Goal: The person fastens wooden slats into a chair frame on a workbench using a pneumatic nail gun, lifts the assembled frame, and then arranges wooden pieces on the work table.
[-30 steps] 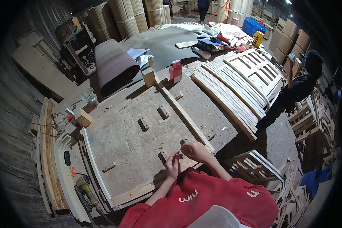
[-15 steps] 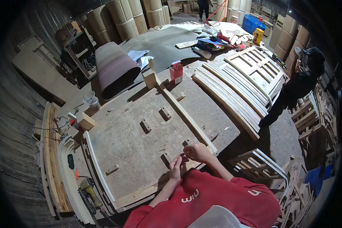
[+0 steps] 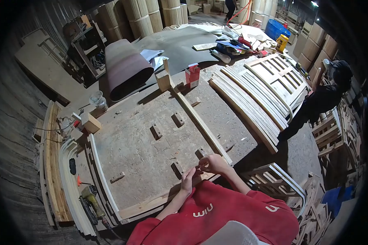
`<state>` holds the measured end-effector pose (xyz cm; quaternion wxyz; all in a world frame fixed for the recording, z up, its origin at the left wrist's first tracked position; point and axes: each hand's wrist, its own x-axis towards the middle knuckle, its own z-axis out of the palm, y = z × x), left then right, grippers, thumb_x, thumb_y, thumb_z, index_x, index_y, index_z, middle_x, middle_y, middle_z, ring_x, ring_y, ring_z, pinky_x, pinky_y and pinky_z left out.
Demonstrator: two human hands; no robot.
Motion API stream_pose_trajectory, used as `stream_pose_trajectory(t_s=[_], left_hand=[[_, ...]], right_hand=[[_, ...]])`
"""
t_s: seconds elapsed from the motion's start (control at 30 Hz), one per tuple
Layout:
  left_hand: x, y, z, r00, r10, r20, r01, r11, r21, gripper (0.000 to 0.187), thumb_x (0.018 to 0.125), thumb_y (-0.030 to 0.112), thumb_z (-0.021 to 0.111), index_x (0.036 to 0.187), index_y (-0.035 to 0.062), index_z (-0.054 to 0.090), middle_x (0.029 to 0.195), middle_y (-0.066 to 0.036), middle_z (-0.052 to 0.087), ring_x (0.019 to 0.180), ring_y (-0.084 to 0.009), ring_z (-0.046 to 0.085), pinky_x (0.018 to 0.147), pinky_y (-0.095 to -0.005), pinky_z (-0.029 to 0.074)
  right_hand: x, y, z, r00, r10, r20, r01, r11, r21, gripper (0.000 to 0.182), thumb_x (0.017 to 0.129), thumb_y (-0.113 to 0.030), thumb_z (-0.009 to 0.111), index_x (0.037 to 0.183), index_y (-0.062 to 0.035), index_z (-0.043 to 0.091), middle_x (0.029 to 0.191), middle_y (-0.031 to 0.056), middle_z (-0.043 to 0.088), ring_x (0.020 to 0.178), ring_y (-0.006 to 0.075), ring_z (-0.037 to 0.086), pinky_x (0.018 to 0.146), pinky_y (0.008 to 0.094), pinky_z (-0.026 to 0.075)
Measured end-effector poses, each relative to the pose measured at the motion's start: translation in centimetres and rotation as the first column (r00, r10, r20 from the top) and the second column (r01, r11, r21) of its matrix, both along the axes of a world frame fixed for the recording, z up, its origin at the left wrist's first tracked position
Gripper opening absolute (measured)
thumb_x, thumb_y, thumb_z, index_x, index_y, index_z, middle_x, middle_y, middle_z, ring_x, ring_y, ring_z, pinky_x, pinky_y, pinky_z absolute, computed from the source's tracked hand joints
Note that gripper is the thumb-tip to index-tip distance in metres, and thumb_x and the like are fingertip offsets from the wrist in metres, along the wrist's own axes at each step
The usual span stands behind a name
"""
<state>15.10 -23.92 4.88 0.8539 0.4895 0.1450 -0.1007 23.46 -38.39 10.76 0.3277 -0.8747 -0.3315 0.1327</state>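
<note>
My left hand (image 3: 187,179) and my right hand (image 3: 213,164) meet close to my chest, above the near edge of the workbench (image 3: 135,163). Fingers of both are bent together around something too small to make out. Beside them on the bench are small dark wooden blocks (image 3: 177,168). A long wooden strip (image 3: 198,120) runs from near my right hand to an upright wood block (image 3: 164,81). Along the bench's left side lies a curved pale strip (image 3: 103,175).
A co-worker in dark clothes (image 3: 326,98) stands at the right, beside stacked wooden strips (image 3: 249,108) and a slatted frame (image 3: 279,75). A green power tool (image 3: 93,200) lies at the lower left. A red carton (image 3: 192,76) stands at the bench's far side.
The view has shifted slightly. Both my hands stay together in nearly the same pose. The co-worker's raised arm and head have moved a little.
</note>
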Motion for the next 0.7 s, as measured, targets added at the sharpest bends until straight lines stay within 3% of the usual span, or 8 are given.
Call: stream_pose_trajectory(t_s=[0.33,0.37,0.4,0.47,0.5,0.6,0.63,0.7], left_hand=[[-0.3,-1.0,-0.5,0.984,-0.181,0.0,0.18,0.982,-0.053,0.029,0.085,0.02,0.047,0.104,-0.0007,0.054,0.082,-0.005,0.06,0.073,-0.0086,0.055,0.07,-0.02,0.042],[-0.3,-1.2,-1.4,0.973,-0.194,0.129,0.176,0.975,0.137,0.031,0.085,0.02,0.046,0.105,-0.0021,0.052,0.082,-0.004,0.059,0.072,-0.0089,0.055,0.069,-0.0201,0.043],[-0.5,-1.3,-1.4,0.983,-0.132,0.124,0.118,0.986,0.119,0.031,0.085,0.02,0.046,0.105,-0.0021,0.052,0.082,-0.004,0.059,0.072,-0.0089,0.055,0.069,-0.0201,0.043],[-0.5,-1.0,-1.2,0.968,-0.214,0.13,0.2,0.973,0.117,0.029,0.087,0.017,0.043,0.104,-0.0038,0.052,0.082,-0.005,0.058,0.079,-0.009,0.053,0.075,-0.0222,0.041],[-0.6,-0.9,-1.3,0.984,-0.127,0.127,0.115,0.988,0.099,0.029,0.087,0.017,0.043,0.104,-0.0038,0.052,0.082,-0.005,0.058,0.079,-0.009,0.053,0.075,-0.0222,0.041],[-0.6,-0.8,-1.9,0.975,-0.185,0.119,0.161,0.968,0.191,0.028,0.086,0.016,0.045,0.102,-0.0043,0.053,0.081,-0.004,0.058,0.077,-0.0091,0.053,0.074,-0.0225,0.042],[-0.8,-0.3,-1.4,0.966,-0.193,0.173,0.147,0.958,0.247,0.026,0.084,0.017,0.048,0.1,-0.0026,0.055,0.079,-0.004,0.059,0.076,-0.0086,0.053,0.072,-0.0235,0.043],[-1.7,0.6,0.3,0.969,-0.148,0.196,0.085,0.951,0.298,0.025,0.083,0.017,0.049,0.098,-0.0008,0.056,0.079,-0.004,0.059,0.075,-0.0081,0.053,0.071,-0.0237,0.043]], right_hand=[[-1.7,-0.6,-1.2,0.987,-0.151,0.063,0.158,0.977,-0.14,0.016,0.06,-0.026,0.064,0.064,-0.0103,0.063,0.061,0.0092,0.059,0.058,0.0245,0.058,0.051,0.0336,0.044],[-2.1,-1.2,-1.6,0.967,-0.253,0.02,0.251,0.946,-0.203,0.02,0.059,-0.029,0.065,0.063,-0.0096,0.062,0.06,0.0109,0.058,0.057,0.0257,0.058,0.05,0.0347,0.044],[-2.4,-1.9,-2.0,0.94,-0.341,-0.011,0.326,0.905,-0.273,0.024,0.058,-0.033,0.065,0.063,-0.009,0.062,0.059,0.0127,0.057,0.056,0.0268,0.057,0.049,0.0357,0.043],[-2.6,-3.9,-2.5,0.91,-0.371,-0.187,0.285,0.885,-0.369,0.027,0.056,-0.031,0.068,0.063,-0.0054,0.061,0.057,0.0116,0.057,0.054,0.0204,0.058,0.049,0.0319,0.043],[-2.7,-4.6,-2.3,0.938,-0.293,-0.187,0.205,0.9,-0.386,0.027,0.056,-0.031,0.068,0.063,-0.0054,0.061,0.057,0.0116,0.057,0.054,0.0204,0.058,0.049,0.0319,0.043],[-3.9,-7.6,-1.3,0.629,-0.307,-0.714,0.069,0.937,-0.342,0.012,0.063,-0.012,0.067,0.064,-0.002,0.06,0.057,0.0049,0.056,0.055,0.0089,0.052,0.051,0.0255,0.042],[-3.6,-9.8,-4.5,0.613,0.042,-0.789,-0.117,0.992,-0.037,0.012,0.065,-0.01,0.066,0.07,-0.0005,0.06,0.062,0.0069,0.058,0.059,0.0111,0.054,0.055,0.0261,0.043],[-7.2,-13.4,-8.8,0.69,0.145,-0.709,0.21,0.897,0.388,0.021,0.067,-0.007,0.064,0.084,0.0026,0.056,0.077,0.0115,0.06,0.069,0.016,0.056,0.067,0.0287,0.044]])
